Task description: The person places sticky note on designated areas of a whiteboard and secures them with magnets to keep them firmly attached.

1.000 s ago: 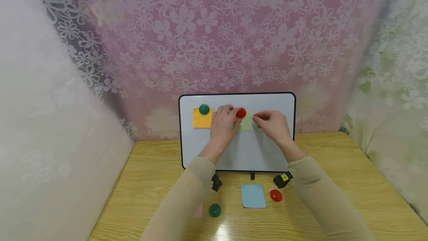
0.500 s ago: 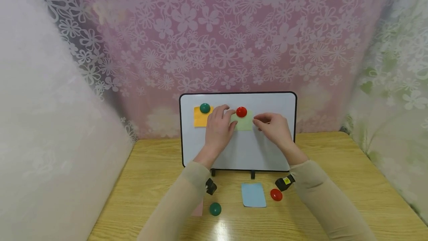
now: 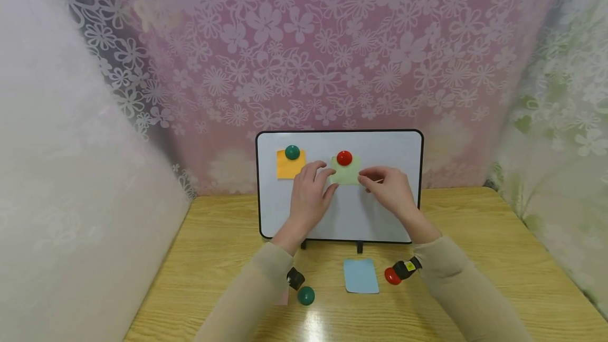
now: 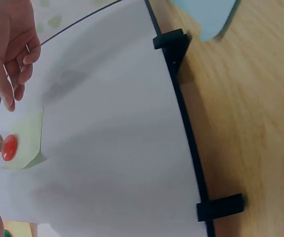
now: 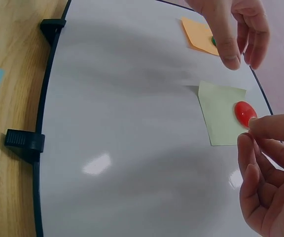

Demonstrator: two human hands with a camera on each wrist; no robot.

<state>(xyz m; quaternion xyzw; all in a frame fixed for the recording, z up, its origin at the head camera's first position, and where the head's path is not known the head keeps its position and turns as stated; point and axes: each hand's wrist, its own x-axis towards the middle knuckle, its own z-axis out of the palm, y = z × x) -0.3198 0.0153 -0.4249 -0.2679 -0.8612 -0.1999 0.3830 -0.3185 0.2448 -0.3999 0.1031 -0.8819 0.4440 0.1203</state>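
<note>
On the upright whiteboard [image 3: 339, 220], a pale green sticky note [image 3: 350, 177] sits under a round red magnet [image 3: 344, 158]. My left hand [image 3: 310, 191] hovers at the note's left side, fingers spread and bent, holding nothing. At the note's right edge is my right hand [image 3: 391, 189], thumb and forefinger tips near each other. In the right wrist view that hand [image 5: 272, 173] has nothing visible between its fingertips. The note's lower corner lifts slightly off the board in the left wrist view. Further left, an orange note [image 3: 290, 167] hangs under a green magnet [image 3: 292, 152].
Lying on the wooden table [image 3: 218, 257] are a light blue note [image 3: 361, 276], a green magnet [image 3: 306, 295] and a red magnet [image 3: 391, 276], partly covered by the right wrist camera [image 3: 406, 268]. A pink note [image 3: 283, 298] shows beside the left sleeve. Black feet [image 3: 359, 247] support the board.
My left hand has let go of the red magnet and moved left and down, uncovering the green and orange notes. The right hand has shifted slightly downward beside the green note's edge.
</note>
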